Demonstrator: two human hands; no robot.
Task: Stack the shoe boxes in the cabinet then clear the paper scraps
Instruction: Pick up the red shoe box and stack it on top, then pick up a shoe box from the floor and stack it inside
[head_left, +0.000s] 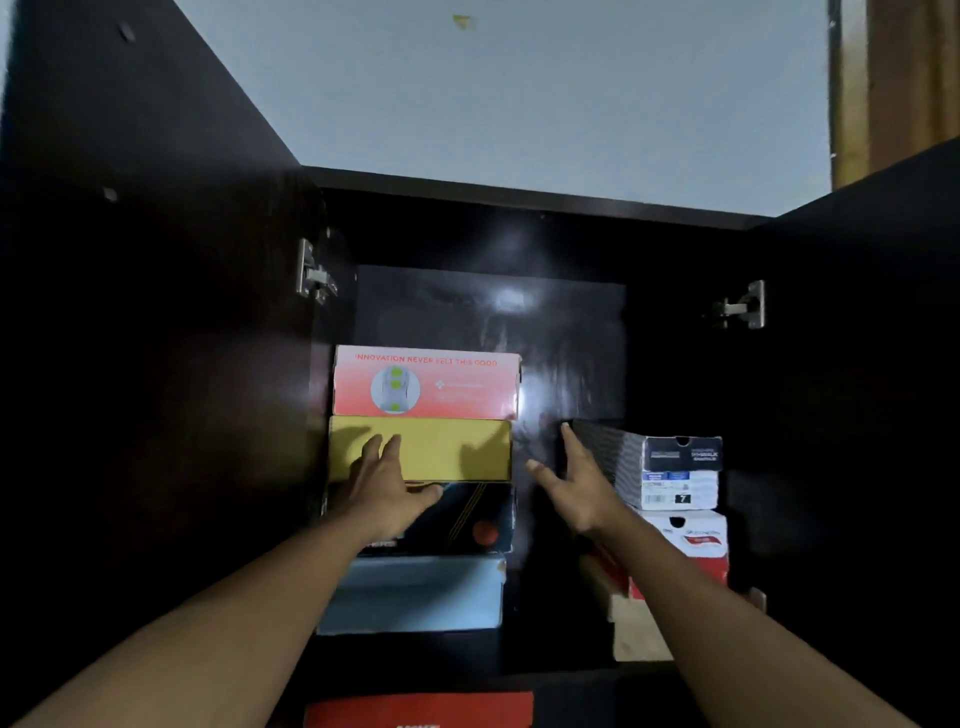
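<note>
Cabinet (467, 312); left hand (385, 486), right hand (577, 486) outstretched

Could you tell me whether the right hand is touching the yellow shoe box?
Apart. The head view shows a dark gap between the right hand and the yellow shoe box; only the hand's shadow reaches it.

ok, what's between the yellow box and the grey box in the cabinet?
Head view: only the right hand, fingers spread, in the dark gap between the yellow box and the grey box. No other box there.
</note>
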